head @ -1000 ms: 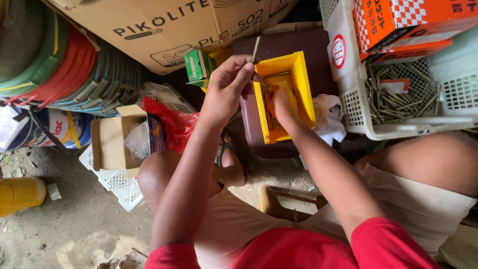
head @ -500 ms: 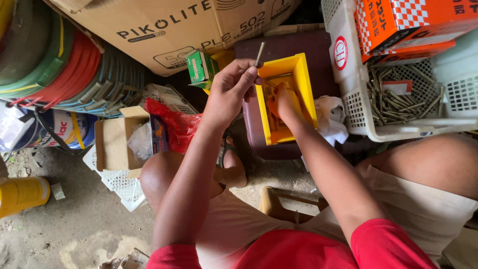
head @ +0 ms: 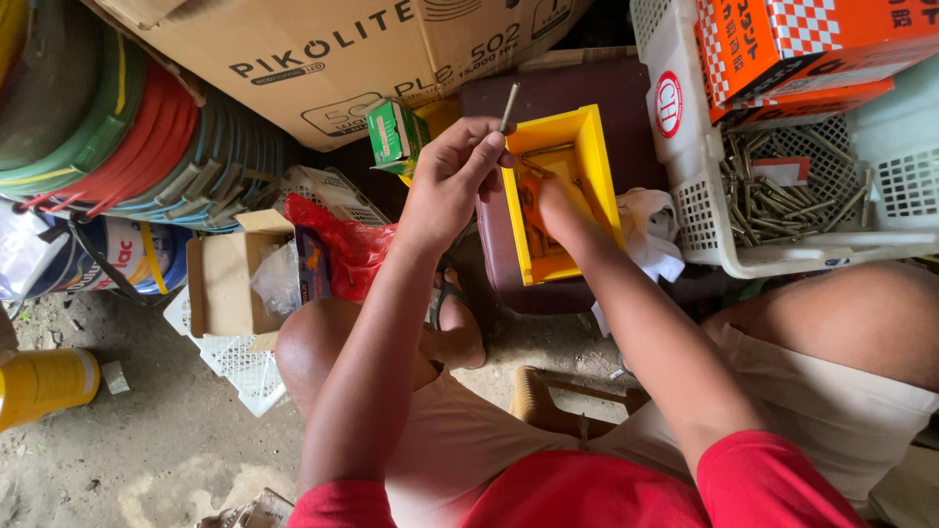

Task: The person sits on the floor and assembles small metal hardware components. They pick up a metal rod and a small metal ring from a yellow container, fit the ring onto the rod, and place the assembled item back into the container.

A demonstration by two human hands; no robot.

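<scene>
My left hand [head: 452, 181] pinches a long metal screw [head: 509, 106] that sticks up above the fingers, beside the left wall of a yellow plastic bin [head: 597, 166]. My right hand [head: 553, 205] reaches down inside that bin among the fasteners lying in it; its fingers are hidden, so I cannot tell whether they hold anything. The bin rests on a dark maroon box [head: 597, 88] in front of my knees.
A white mesh basket [head: 699, 215] of screws stands at the right under orange boxes [head: 792, 44]. A large cardboard carton [head: 323, 59], a small green box [head: 393, 132], coiled hoses [head: 127, 147], an open cardboard box [head: 230, 284], a red bag [head: 347, 244] and a yellow can [head: 39, 386] crowd the left.
My left hand has stayed by the bin's left wall with the screw. My right hand has shifted slightly inside the bin.
</scene>
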